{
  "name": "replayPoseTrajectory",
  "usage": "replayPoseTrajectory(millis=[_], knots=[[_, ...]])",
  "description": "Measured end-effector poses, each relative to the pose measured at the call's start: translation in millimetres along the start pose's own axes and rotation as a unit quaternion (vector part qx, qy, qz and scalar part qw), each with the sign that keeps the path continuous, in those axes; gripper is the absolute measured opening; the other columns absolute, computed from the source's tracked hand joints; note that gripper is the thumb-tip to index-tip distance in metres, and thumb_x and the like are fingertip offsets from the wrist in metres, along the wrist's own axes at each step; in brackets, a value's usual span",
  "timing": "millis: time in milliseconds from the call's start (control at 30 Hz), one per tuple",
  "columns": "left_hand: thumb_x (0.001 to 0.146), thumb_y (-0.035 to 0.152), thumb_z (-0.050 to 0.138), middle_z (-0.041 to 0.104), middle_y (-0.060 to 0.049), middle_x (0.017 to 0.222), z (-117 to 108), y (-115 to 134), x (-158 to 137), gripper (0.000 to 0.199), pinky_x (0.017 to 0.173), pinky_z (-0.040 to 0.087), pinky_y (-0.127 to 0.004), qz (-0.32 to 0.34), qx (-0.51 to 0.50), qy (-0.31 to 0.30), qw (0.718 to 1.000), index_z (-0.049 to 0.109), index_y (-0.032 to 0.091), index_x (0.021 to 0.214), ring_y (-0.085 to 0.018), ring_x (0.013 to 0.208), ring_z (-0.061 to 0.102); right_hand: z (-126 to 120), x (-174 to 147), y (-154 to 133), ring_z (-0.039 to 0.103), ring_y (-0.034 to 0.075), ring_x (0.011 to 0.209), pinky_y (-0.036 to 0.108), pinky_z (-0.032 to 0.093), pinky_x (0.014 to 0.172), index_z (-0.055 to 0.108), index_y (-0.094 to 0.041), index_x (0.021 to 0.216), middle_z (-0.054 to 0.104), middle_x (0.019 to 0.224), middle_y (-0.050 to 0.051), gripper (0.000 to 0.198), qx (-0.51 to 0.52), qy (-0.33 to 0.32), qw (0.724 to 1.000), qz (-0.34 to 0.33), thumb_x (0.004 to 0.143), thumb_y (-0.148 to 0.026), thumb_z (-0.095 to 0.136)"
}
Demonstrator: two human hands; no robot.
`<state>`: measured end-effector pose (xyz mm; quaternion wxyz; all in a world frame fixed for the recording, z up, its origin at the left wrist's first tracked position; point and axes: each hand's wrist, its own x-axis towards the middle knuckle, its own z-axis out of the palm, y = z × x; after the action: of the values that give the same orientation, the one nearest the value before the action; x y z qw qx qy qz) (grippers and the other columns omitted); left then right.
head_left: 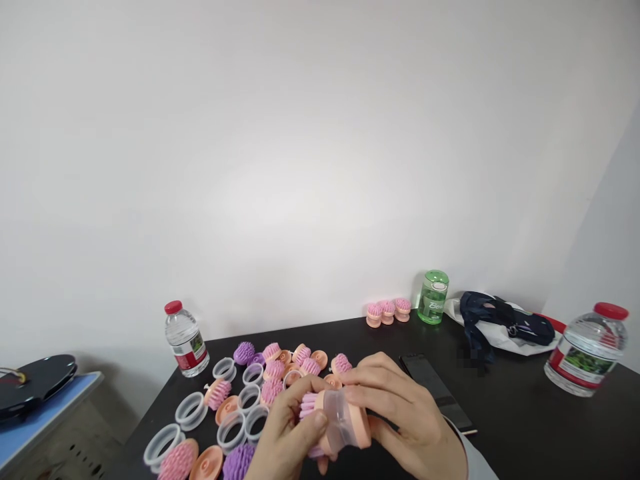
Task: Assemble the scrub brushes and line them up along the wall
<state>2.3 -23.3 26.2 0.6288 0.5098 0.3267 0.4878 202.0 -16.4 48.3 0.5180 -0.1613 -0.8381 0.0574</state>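
A scalp massage brush (pixel 340 419) is held between both hands above the near edge of the table. It lies on its side, pink bristles to the left, a clear ring round its middle and a peach cap at the right end. My left hand (pixel 295 427) grips the bristle end, thumb on the peach rim. My right hand (pixel 405 413) is closed round the cap end, fingers over the top. To the left lie loose clear rings (pixel 231 430), peach caps (pixel 207 463), pink bristle heads (pixel 273 392) and purple bristle heads (pixel 240 461).
Three assembled brushes (pixel 387 312) stand by the wall near a green container (pixel 433 297). Water bottles stand at the left (pixel 186 339) and right (pixel 586 350). A dark phone (pixel 436 390) lies right of my hands, with a navy bag (pixel 507 319) behind it.
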Motion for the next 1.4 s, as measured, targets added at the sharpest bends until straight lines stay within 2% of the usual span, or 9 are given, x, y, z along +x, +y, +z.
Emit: replayPoseTrajectory(millis=[267,400,700,800,900,1000,1067,1267,1400], knots=[[0.068,0.052,0.084,0.063,0.001,0.069,3,5,0,0.043,0.051,0.045,-0.021,0.043,-0.002,0.007,0.999,0.074,0.02,0.094,-0.01,0.055,0.053,-4,-2,0,0.06,0.025,0.094,0.04,0.056,0.087,0.056,-0.014,0.128,0.067,0.107,0.013,0.036,-0.021,-0.044,0.998,0.04,0.094,-0.019,0.065],[0.066,0.05,0.086,0.065,0.0,0.078,-1,2,2,0.044,0.055,0.042,-0.021,0.055,0.018,0.008,0.998,0.074,0.023,0.097,-0.011,0.061,0.053,-5,-1,2,0.06,0.025,0.093,0.04,0.055,0.087,0.055,-0.012,0.129,0.066,0.107,0.015,0.032,-0.045,-0.05,0.998,0.02,0.097,-0.013,0.056],[0.064,0.048,0.087,0.068,-0.003,0.091,-5,4,0,0.047,0.07,0.044,-0.027,0.111,0.089,0.029,0.989,0.073,0.025,0.102,-0.019,0.08,0.058,3,-6,9,0.057,0.028,0.095,0.047,0.055,0.091,0.041,-0.014,0.146,0.063,0.113,0.016,0.056,-0.051,-0.066,0.996,0.041,0.096,-0.027,0.062],[0.067,0.049,0.085,0.07,-0.004,0.094,-7,5,1,0.046,0.071,0.046,-0.029,0.128,0.126,0.024,0.983,0.072,0.025,0.104,-0.021,0.081,0.061,5,-7,12,0.057,0.027,0.095,0.045,0.055,0.089,0.036,-0.019,0.149,0.063,0.114,0.014,0.06,-0.043,-0.076,0.994,0.062,0.095,-0.021,0.062],[0.07,0.042,0.083,0.072,-0.005,0.1,-14,3,6,0.041,0.078,0.051,-0.035,0.172,0.237,0.031,0.956,0.07,0.027,0.106,-0.026,0.088,0.066,6,-10,16,0.056,0.027,0.105,0.042,0.054,0.093,0.036,-0.023,0.149,0.06,0.123,0.012,0.065,-0.035,-0.087,0.991,0.094,0.091,-0.013,0.064],[0.071,0.029,0.08,0.072,-0.008,0.117,-24,-1,12,0.043,0.098,0.048,-0.051,0.207,0.401,0.094,0.887,0.066,0.028,0.112,-0.035,0.113,0.063,7,-12,20,0.048,0.03,0.123,0.044,0.047,0.105,0.035,-0.023,0.151,0.052,0.139,0.013,0.081,-0.05,-0.103,0.986,0.117,0.082,-0.012,0.075],[0.071,0.022,0.077,0.07,-0.012,0.124,-28,-4,15,0.049,0.102,0.045,-0.06,0.193,0.463,0.121,0.856,0.061,0.027,0.117,-0.039,0.122,0.06,12,-12,22,0.045,0.031,0.126,0.045,0.045,0.108,0.035,-0.023,0.151,0.051,0.142,0.012,0.086,-0.054,-0.119,0.984,0.119,0.079,-0.012,0.079],[0.071,0.024,0.076,0.067,-0.017,0.127,-26,-15,19,0.054,0.098,0.051,-0.061,0.17,0.485,0.101,0.852,0.055,0.023,0.121,-0.04,0.12,0.063,44,-15,27,0.053,0.029,0.114,0.047,0.047,0.103,0.038,-0.025,0.149,0.061,0.133,0.01,0.071,-0.051,-0.131,0.98,0.139,0.087,-0.015,0.069],[0.073,0.029,0.077,0.068,-0.016,0.124,-31,-17,21,0.06,0.089,0.058,-0.052,0.18,0.492,0.11,0.844,0.052,0.023,0.127,-0.036,0.111,0.068,56,-19,51,0.058,0.023,0.113,0.036,0.05,0.101,0.046,-0.025,0.143,0.063,0.129,0.006,0.069,-0.091,-0.112,0.962,0.23,0.08,-0.015,0.072]])
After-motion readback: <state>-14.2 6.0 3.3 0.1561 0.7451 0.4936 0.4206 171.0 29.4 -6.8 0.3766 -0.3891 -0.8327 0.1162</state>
